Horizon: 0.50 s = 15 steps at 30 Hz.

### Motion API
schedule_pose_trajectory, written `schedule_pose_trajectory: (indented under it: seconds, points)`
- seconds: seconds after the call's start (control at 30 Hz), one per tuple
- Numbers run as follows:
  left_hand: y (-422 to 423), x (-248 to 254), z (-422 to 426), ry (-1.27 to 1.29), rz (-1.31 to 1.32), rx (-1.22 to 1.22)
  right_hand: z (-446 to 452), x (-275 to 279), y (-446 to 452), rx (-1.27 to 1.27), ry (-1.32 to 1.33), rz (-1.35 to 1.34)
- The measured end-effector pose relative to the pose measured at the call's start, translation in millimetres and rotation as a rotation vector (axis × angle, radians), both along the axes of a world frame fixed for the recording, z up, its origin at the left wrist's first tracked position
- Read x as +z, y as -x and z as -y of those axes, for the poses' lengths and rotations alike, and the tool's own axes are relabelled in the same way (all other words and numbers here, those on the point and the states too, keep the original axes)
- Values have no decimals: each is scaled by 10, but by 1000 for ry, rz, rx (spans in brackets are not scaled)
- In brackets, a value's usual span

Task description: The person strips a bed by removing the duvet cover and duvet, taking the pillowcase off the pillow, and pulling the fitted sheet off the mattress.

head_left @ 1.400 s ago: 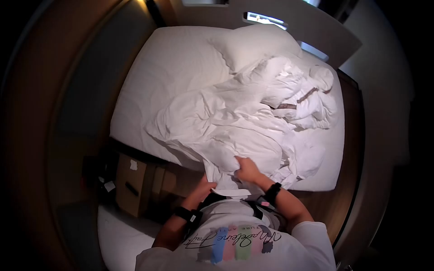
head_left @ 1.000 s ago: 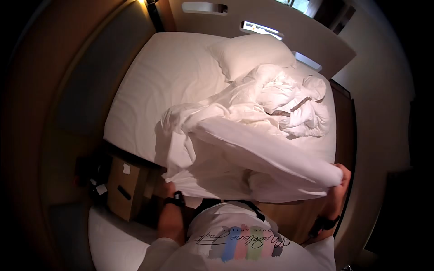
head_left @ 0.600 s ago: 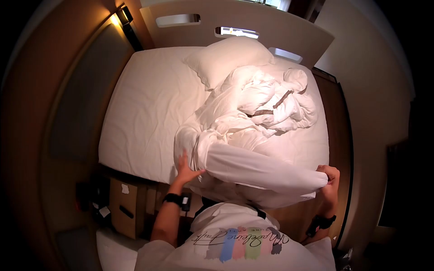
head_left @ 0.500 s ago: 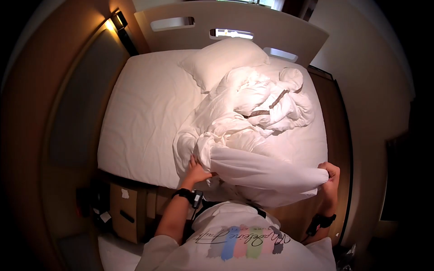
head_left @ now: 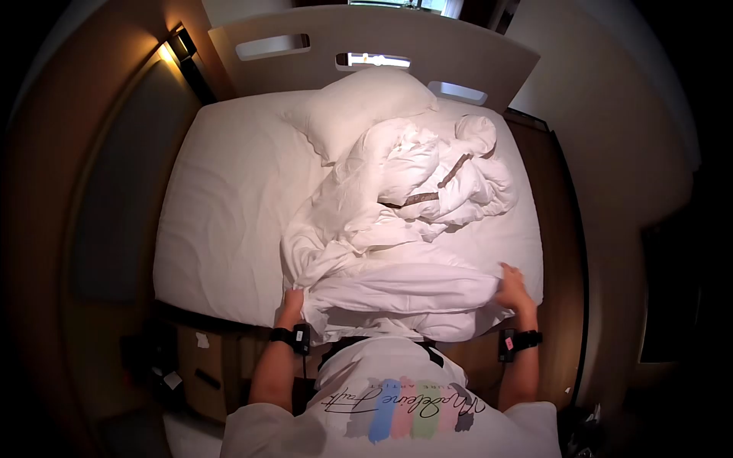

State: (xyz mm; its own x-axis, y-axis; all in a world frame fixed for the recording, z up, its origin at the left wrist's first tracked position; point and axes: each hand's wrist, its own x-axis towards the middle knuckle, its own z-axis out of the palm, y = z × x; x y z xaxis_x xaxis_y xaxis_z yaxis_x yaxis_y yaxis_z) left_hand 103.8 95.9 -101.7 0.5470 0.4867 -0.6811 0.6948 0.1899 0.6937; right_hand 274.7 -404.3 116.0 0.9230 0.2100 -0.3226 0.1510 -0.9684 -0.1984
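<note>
A rumpled white duvet (head_left: 397,290) lies across the right and near part of the bed, its near end hanging by the front edge. My left hand (head_left: 291,307) is closed on the duvet's left edge, its fingertips partly hidden in the cloth. At the right edge, my right hand (head_left: 517,290) touches the fabric with its fingers stretched out and apart. The duvet is bunched toward the middle of the bed, where two dark brown strips (head_left: 455,170) show among its folds.
One white pillow (head_left: 366,107) rests near the beige headboard (head_left: 321,27). A white sheet (head_left: 221,206) covers the mattress. A lit wall lamp (head_left: 180,44) is at the far left. Below the bed's left front stands a brown box-like unit (head_left: 202,362). Wood floor (head_left: 561,305) runs along the right.
My right hand has moved left and its fingers have spread from their grip. My left hand has shifted slightly left and down. The near end of the duvet lies lower and flatter.
</note>
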Motion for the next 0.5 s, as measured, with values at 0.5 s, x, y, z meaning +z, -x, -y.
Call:
schedule_pose_trajectory:
  seconds: [0.5]
  points:
    - [248,2247,51,52,485,-527,-2894,-631,294,819,-344,-56]
